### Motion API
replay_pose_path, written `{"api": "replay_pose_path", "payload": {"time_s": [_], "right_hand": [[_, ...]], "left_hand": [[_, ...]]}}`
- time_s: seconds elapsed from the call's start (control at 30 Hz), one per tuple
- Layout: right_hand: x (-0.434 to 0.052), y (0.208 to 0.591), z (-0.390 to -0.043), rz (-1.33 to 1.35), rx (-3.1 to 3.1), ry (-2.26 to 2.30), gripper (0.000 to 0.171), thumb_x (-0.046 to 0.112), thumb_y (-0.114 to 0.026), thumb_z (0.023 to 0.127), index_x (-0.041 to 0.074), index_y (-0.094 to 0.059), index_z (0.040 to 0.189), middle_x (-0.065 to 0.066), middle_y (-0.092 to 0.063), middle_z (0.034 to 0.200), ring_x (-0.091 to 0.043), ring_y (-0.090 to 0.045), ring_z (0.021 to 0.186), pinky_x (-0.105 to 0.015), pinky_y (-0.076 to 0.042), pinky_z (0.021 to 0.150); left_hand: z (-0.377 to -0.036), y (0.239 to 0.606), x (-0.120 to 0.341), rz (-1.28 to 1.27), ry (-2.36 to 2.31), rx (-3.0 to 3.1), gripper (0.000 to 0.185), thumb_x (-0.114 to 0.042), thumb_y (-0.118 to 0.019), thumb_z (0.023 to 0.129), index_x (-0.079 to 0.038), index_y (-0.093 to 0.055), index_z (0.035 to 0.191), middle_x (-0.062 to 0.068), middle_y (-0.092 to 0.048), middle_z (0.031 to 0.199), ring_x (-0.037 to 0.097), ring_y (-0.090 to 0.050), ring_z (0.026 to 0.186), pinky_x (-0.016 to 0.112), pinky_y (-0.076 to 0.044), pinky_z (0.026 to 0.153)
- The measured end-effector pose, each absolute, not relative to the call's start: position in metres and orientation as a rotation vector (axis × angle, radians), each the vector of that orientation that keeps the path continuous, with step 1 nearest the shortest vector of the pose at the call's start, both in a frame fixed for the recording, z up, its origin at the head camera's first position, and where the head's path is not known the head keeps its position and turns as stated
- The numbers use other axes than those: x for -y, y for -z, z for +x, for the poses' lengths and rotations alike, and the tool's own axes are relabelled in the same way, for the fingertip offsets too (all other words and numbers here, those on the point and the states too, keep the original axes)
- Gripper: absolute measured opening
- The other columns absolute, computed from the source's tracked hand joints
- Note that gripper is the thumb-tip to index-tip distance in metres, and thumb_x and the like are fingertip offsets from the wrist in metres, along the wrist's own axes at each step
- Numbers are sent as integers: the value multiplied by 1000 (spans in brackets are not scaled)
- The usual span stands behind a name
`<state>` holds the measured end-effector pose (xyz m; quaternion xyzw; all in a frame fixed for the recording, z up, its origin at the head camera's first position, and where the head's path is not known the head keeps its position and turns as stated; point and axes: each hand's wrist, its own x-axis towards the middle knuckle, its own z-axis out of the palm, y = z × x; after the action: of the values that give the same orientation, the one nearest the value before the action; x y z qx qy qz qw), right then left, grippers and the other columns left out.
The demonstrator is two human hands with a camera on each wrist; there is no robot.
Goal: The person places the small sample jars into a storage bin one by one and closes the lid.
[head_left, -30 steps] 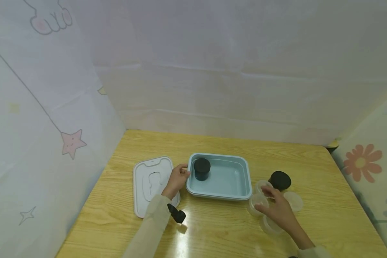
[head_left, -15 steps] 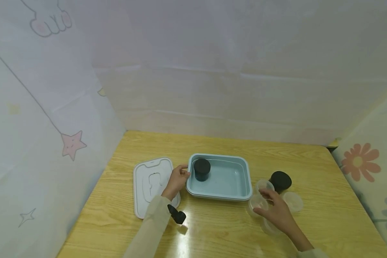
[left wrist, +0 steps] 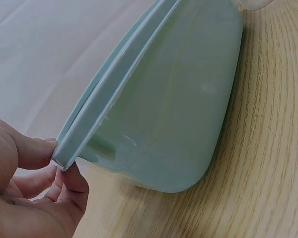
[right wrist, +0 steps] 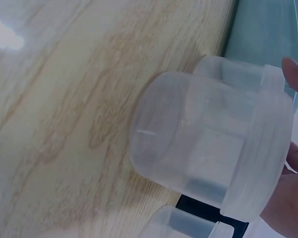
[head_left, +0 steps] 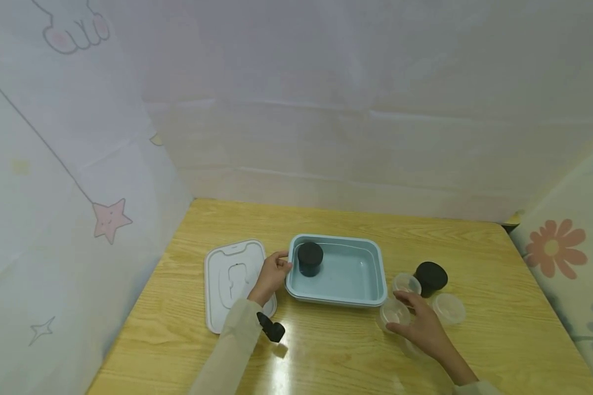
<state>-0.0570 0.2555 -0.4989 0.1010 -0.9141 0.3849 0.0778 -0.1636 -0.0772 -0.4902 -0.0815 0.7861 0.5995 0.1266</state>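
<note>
My left hand (head_left: 270,277) pinches the left rim of a light blue plastic box (head_left: 348,274), thumb on one side and fingers under the edge in the left wrist view. Inside the box, at its left end, stands a black-lidded jar (head_left: 310,253). Over a clear plastic jar (head_left: 395,311) by the box's near right corner, my right hand (head_left: 425,326) has its thumb and index finger curled at the lid's sides. In the right wrist view another clear jar (right wrist: 208,139) stands nearer the camera and hides part of the fingers.
Behind the right hand are a clear jar (head_left: 406,283), a black-topped jar (head_left: 431,276) and a translucent round lid or jar (head_left: 448,309). A pale rectangular lid (head_left: 222,285) lies on the wooden table (head_left: 326,356), partly under the left forearm. Printed sheets surround the table.
My right hand has shifted slightly down and left, with its thumb and index finger closer around the clear jar. The left hand and the box stay in place.
</note>
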Motion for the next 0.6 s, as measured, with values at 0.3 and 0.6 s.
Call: {"api": "replay_pose_path", "payload": {"time_s": [0.3,0.6], "right_hand": [[-256,500,-59,312,2763,-1121,70,14,-89,59,-5,-57,118,-16,-62,115,-9,-55,102,-35,-51,81],[-258,505,-60,321,2771,-1071,68,15,-90,56,-2,-60,115,-14,-63,113,-8,-54,102,-36,-52,80]], "left_hand": [[-164,490,77,-245,-1746,-2282,37,-9,-54,96,-2,-52,132,9,-55,93,16,-49,79,24,-41,63],[-164,491,77,-243,-1751,-2271,36,-9,-53,97,-3,-52,132,9,-55,94,16,-50,79,24,-41,63]]}}
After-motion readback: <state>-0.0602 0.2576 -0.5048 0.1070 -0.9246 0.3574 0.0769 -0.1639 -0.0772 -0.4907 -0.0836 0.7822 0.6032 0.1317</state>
